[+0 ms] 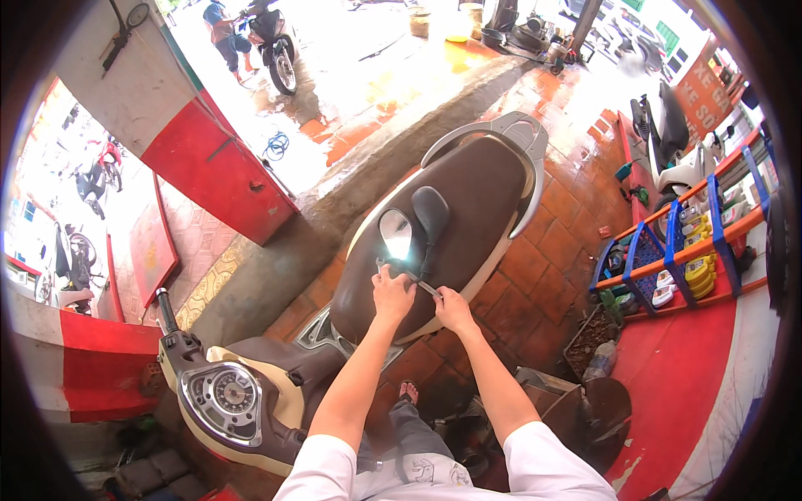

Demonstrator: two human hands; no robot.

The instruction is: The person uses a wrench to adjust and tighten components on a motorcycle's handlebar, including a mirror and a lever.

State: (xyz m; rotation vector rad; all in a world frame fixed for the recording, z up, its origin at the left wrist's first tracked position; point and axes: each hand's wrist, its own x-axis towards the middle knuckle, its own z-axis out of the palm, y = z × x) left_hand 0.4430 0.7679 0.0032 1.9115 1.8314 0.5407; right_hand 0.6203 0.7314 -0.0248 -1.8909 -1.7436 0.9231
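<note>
A cream-and-brown scooter stands below me, its brown seat under my hands and its handlebar with round dial at lower left. Two mirrors lie over the seat: one shows bright glass, the other its dark back. My left hand is closed on the stem end of the glass-up mirror, beside a metal wrench. My right hand grips the wrench's shaft, to the right of my left hand. The exact contact at the mirror's fitting is too small to make out.
A red-and-white panel stands at left. A blue-and-orange rack of bottles lines the right, near a parked scooter. A concrete step runs behind the seat. A person stands by a motorbike outside.
</note>
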